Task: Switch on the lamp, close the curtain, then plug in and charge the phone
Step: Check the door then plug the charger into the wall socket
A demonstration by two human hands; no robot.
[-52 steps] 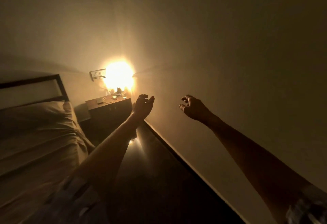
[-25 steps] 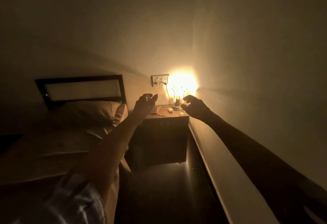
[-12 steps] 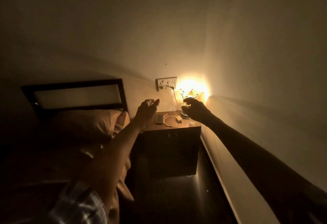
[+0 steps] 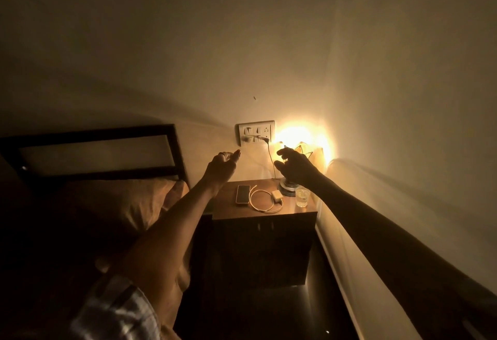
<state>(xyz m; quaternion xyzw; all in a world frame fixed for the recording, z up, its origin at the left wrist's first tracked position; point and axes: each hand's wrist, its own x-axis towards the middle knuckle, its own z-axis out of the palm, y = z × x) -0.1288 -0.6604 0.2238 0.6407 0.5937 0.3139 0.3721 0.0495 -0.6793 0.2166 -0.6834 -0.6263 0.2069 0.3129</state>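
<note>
The lit lamp (image 4: 304, 148) glows in the corner on the dark wooden nightstand (image 4: 263, 213). My right hand (image 4: 294, 169) hovers in front of the lamp and hides most of it, fingers loosely curled, holding nothing. My left hand (image 4: 222, 166) is raised over the nightstand's left side, fingers curled, nothing in it. A phone (image 4: 242, 195) lies flat on the nightstand. Beside it lie a coiled white cable (image 4: 262, 201) and a white charger block (image 4: 277, 195). A wall socket plate (image 4: 255, 132) above has one dark plug in it. No curtain is in view.
A small glass (image 4: 301, 197) stands at the nightstand's right edge, below my right wrist. The bed with a pillow (image 4: 118, 205) and a dark headboard (image 4: 94, 151) fills the left. A wall runs close along the right. Dark floor lies in front of the nightstand.
The view has swung toward the nightstand and come closer. Both hands have advanced; my right hand now covers the lamp.
</note>
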